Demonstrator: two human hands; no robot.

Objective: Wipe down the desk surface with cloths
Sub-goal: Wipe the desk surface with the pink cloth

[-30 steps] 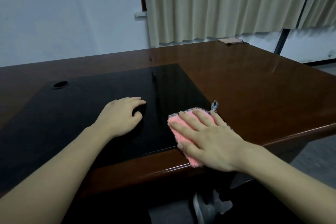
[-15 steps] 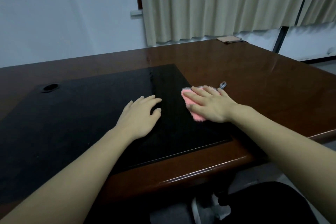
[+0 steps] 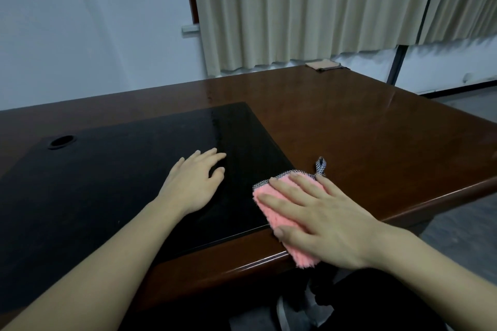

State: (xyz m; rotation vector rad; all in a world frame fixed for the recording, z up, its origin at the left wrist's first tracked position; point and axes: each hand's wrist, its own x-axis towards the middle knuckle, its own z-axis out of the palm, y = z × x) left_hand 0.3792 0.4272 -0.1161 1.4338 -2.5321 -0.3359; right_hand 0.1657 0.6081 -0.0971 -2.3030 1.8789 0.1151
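A pink fluffy cloth (image 3: 271, 197) with a checked trim and hanging loop lies at the near right corner of the black inlay (image 3: 107, 183) of the brown wooden desk (image 3: 363, 142). My right hand (image 3: 320, 217) presses flat on the cloth with straight, spread fingers, and the cloth's near end reaches the desk's front edge. Left of it, my left hand (image 3: 196, 183) rests palm down on the black inlay with relaxed fingers and holds nothing.
A folded tan cloth (image 3: 324, 65) lies at the desk's far right corner. A round cable hole (image 3: 61, 141) sits in the inlay at the left. Beige curtains (image 3: 309, 8) hang behind the desk. The desk's right edge drops to grey floor (image 3: 462, 223).
My right hand has pulled the pink cloth back toward me, from farther up the inlay's right edge to the desk's front edge. My left hand has stayed resting on the inlay.
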